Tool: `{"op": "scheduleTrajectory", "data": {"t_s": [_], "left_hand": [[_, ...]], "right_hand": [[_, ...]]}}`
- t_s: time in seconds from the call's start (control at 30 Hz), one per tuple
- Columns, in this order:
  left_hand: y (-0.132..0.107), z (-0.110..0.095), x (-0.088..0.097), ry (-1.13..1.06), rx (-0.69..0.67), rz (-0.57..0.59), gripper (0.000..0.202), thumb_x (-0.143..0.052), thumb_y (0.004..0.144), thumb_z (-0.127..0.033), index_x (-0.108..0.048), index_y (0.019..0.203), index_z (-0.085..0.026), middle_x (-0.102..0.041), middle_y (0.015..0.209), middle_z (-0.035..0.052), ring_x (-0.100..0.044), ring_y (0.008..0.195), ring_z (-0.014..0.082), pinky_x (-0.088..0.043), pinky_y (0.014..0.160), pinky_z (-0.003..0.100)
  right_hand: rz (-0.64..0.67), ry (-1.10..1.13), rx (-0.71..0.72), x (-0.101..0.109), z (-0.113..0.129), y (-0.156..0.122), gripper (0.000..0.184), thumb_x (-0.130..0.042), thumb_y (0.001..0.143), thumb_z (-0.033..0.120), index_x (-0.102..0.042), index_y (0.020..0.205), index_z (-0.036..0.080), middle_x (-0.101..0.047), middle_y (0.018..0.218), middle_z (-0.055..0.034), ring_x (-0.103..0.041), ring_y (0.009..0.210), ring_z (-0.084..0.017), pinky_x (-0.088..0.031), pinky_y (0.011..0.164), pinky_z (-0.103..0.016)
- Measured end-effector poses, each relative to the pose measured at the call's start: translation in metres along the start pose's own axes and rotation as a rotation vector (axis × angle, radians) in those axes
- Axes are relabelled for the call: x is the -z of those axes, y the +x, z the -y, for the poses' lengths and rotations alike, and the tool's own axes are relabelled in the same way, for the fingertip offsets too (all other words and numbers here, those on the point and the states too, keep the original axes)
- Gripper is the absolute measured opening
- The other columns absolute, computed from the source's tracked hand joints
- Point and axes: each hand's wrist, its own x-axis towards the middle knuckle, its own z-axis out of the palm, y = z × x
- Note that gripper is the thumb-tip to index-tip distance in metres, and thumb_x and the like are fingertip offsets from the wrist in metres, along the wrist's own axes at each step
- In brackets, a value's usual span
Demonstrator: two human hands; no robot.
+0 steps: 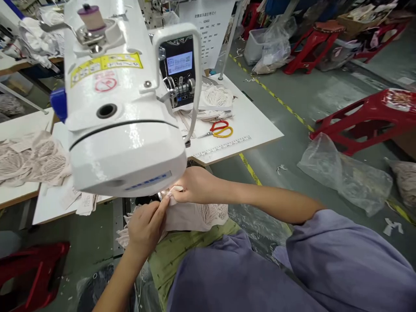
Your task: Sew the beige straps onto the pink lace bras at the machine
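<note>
A white sewing machine (120, 108) fills the upper left, its head hanging over my hands. Under its lit front end, my left hand (146, 225) presses its fingertips on a piece of pale pink lace fabric (198, 215). My right hand (195, 184) is closed in a pinch on the edge of the same fabric, right at the machine's underside. The fabric drapes down over my lap. The needle area is hidden by the machine head.
Red-and-yellow scissors (219, 129) and more lace pieces (216, 97) lie on the white table (253, 125) behind the machine. Lace stacks (29, 158) sit at left. Red plastic stools (364, 119) and clear plastic bags (344, 177) stand on the floor at right.
</note>
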Motion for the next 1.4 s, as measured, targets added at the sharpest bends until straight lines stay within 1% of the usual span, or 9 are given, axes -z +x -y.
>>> {"op": "scheduleTrajectory", "data": {"t_s": [0.1, 0.2, 0.3, 0.43, 0.63, 0.8, 0.9, 1.03, 1.4], "left_hand": [[0.001, 0.006, 0.001, 0.066, -0.058, 0.031, 0.052, -0.056, 0.091, -0.005, -0.051, 0.141, -0.017, -0.065, 0.078, 0.0028, -0.054, 0.065, 0.0163, -0.038, 0.066, 0.03], [0.007, 0.003, 0.004, 0.176, -0.047, 0.1, 0.044, -0.052, 0.093, -0.008, -0.057, 0.134, -0.02, -0.054, 0.062, -0.0024, -0.049, 0.056, 0.0152, -0.03, 0.056, 0.03], [0.017, -0.007, 0.01, 0.214, 0.043, 0.221, 0.035, -0.047, 0.095, -0.013, -0.065, 0.124, -0.021, -0.049, 0.057, -0.0016, -0.048, 0.052, 0.0158, -0.02, 0.05, 0.032], [0.024, -0.009, 0.017, 0.152, 0.141, 0.347, 0.036, -0.043, 0.095, -0.016, -0.066, 0.121, -0.021, -0.05, 0.057, 0.0005, -0.05, 0.052, 0.0165, -0.017, 0.047, 0.031], [0.018, 0.032, 0.015, 0.019, -0.12, 0.434, 0.052, -0.04, 0.09, -0.003, -0.059, 0.131, -0.028, -0.047, 0.058, -0.0016, -0.048, 0.052, 0.014, -0.025, 0.048, 0.026], [0.023, 0.021, 0.013, 0.06, -0.075, 0.337, 0.037, -0.046, 0.093, -0.012, -0.063, 0.123, -0.025, -0.047, 0.055, -0.0023, -0.051, 0.052, 0.0133, -0.023, 0.047, 0.027], [0.03, -0.003, 0.014, 0.127, -0.015, 0.278, 0.031, -0.047, 0.095, -0.014, -0.064, 0.121, -0.018, -0.051, 0.055, -0.0016, -0.051, 0.051, 0.0143, -0.022, 0.046, 0.029], [0.035, -0.026, 0.013, 0.215, 0.084, 0.287, 0.031, -0.046, 0.097, -0.015, -0.061, 0.123, -0.011, -0.054, 0.057, -0.0003, -0.052, 0.05, 0.0162, -0.022, 0.046, 0.032], [0.042, -0.034, 0.009, 0.271, 0.214, 0.272, 0.021, -0.052, 0.094, -0.017, -0.065, 0.111, -0.018, -0.056, 0.057, 0.0011, -0.051, 0.049, 0.0166, -0.02, 0.047, 0.031]], "right_hand": [[0.026, -0.008, -0.009, 0.0, 0.0, 0.0, 0.027, -0.055, 0.081, 0.018, -0.043, 0.056, 0.016, -0.038, 0.052, 0.0037, -0.022, 0.05, -0.01, -0.015, 0.054, -0.032], [-0.062, -0.008, 0.028, -0.009, -0.007, -0.007, 0.021, -0.055, 0.087, 0.02, -0.06, 0.067, 0.016, -0.052, 0.062, 0.0004, -0.037, 0.056, -0.012, -0.024, 0.055, -0.029], [-0.282, -0.07, 0.107, -0.028, -0.014, -0.02, 0.019, -0.054, 0.096, 0.029, -0.07, 0.1, 0.02, -0.064, 0.1, -0.0074, -0.055, 0.092, -0.021, -0.043, 0.079, -0.032], [-0.51, -0.188, 0.143, -0.051, -0.015, -0.034, 0.021, -0.055, 0.098, 0.029, -0.07, 0.112, 0.025, -0.057, 0.12, -0.0103, -0.046, 0.12, -0.026, -0.037, 0.106, -0.046], [-0.566, -0.076, 0.049, -0.072, -0.015, -0.037, 0.023, -0.052, 0.098, 0.027, -0.072, 0.111, 0.025, -0.06, 0.089, -0.0051, -0.056, 0.086, -0.019, -0.047, 0.081, -0.035], [-0.567, 0.372, -0.151, -0.094, -0.016, -0.049, 0.048, -0.057, 0.096, 0.037, -0.045, 0.14, 0.021, -0.06, 0.111, -0.0085, -0.058, 0.07, -0.013, -0.05, 0.062, -0.027], [-0.545, 0.41, -0.136, -0.089, -0.017, -0.049, 0.046, -0.057, 0.094, 0.029, -0.049, 0.139, 0.024, -0.053, 0.133, -0.0128, -0.063, 0.086, -0.016, -0.055, 0.067, -0.029], [-0.485, 0.348, -0.035, -0.063, -0.022, -0.037, 0.037, -0.053, 0.092, 0.019, -0.063, 0.127, 0.022, -0.052, 0.141, -0.0114, -0.052, 0.127, -0.024, -0.048, 0.104, -0.042], [-0.353, 0.358, 0.041, -0.032, -0.038, -0.005, 0.025, -0.055, 0.082, 0.016, -0.072, 0.101, 0.017, -0.064, 0.123, -0.0082, -0.063, 0.102, -0.021, -0.05, 0.092, -0.032]]}}
